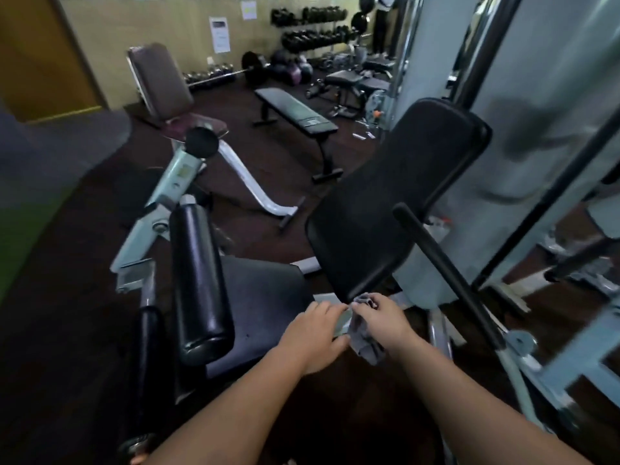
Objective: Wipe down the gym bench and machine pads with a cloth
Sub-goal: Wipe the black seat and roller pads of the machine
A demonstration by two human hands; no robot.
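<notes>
Clutching cloth [364, 340], right hand [385, 318] grip clamped; left hand [313, 333] grip apart; cloth half hidden by fingers.

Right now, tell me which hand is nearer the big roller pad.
Left. The left hand is right of the roller pad; the right hand, gripping the cloth, is farther right.

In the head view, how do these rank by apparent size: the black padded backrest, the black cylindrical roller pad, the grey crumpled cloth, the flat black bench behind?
1. black padded backrest
2. black cylindrical roller pad
3. flat black bench, far off, so it only looks smaller
4. grey crumpled cloth
</notes>
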